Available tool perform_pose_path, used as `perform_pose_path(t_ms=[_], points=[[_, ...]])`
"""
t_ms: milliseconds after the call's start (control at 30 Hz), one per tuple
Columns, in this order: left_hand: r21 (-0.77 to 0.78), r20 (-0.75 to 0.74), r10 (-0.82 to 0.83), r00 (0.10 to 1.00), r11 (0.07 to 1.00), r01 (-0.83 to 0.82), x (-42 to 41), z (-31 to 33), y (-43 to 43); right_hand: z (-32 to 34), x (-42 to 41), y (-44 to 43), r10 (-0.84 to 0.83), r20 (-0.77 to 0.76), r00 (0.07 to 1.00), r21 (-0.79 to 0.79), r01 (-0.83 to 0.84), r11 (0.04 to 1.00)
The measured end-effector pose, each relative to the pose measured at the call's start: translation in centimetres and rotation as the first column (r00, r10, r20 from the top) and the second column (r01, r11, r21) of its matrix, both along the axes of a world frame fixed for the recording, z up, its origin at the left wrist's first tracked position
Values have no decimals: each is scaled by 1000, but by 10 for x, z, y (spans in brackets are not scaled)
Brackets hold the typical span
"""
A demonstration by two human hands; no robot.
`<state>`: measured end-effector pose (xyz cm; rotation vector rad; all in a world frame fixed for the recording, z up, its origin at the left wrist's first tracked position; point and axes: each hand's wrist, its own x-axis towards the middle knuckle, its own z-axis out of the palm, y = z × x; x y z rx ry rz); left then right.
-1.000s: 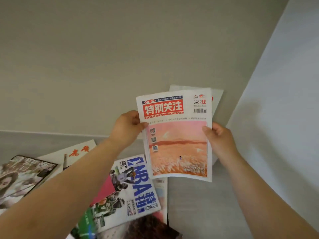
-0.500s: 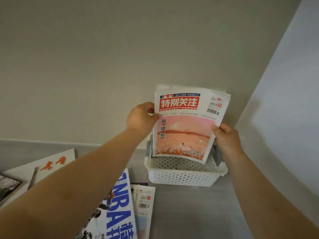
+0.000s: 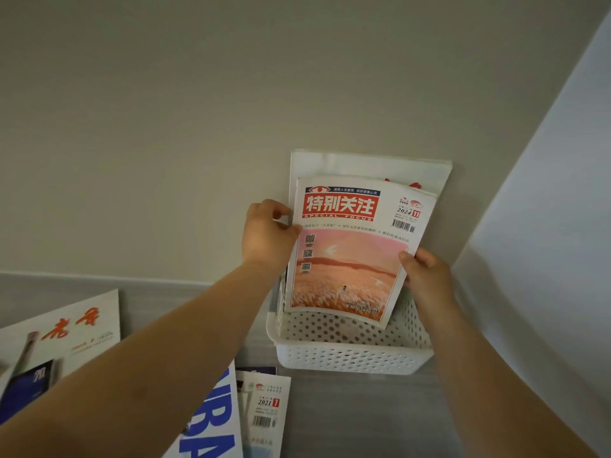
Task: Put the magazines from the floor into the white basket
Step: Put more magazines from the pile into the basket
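Left hand [image 3: 267, 236]: fingers [image 3: 277, 206] curled round the left edge of the magazine [image 3: 350, 259], thumb on the cover, grasping it. Right hand [image 3: 426, 276]: thumb on the cover at the right edge, the other fingers hidden behind the pages, likewise grasping. The magazine was held upright between both hands, cover toward the camera, with a red title block, a barcode at the upper right and a pink landscape picture. Its lower edge curved slightly and lay over the inside of the white basket [image 3: 353, 358]; whether it touched the bottom could not be told. A second, larger magazine [image 3: 370, 166] stood behind it in the basket, against the wall [image 3: 231, 94]. The basket, perforated, stood on the floor [image 3: 363, 418] in the corner. Other magazines lay on the floor to the left: one dated 2021 [image 3: 264, 411], one with blue letters [image 3: 215, 421], one with red characters [image 3: 76, 325].
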<state>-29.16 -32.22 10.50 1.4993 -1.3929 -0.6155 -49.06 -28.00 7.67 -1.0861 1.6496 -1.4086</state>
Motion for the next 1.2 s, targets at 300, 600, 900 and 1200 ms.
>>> perform_pose_path(t_ms=[300,600,900,1200], points=[[151,155,-54,986,988,30,-1,-22,-2,-11,19,-8,-38,-48,998,-71,34,997],[296,245,-133,960,953,57,16,-17,16,-1,22,11,-77,-184,980,-16,75,997],[261,160,-208,965,952,161,129,-16,153,18,80,94,-180,-361,915,-179,121,976],[298,-20,40,999,954,-33,275,-51,300,-25,232,189,249,-509,824,10,-283,959]])
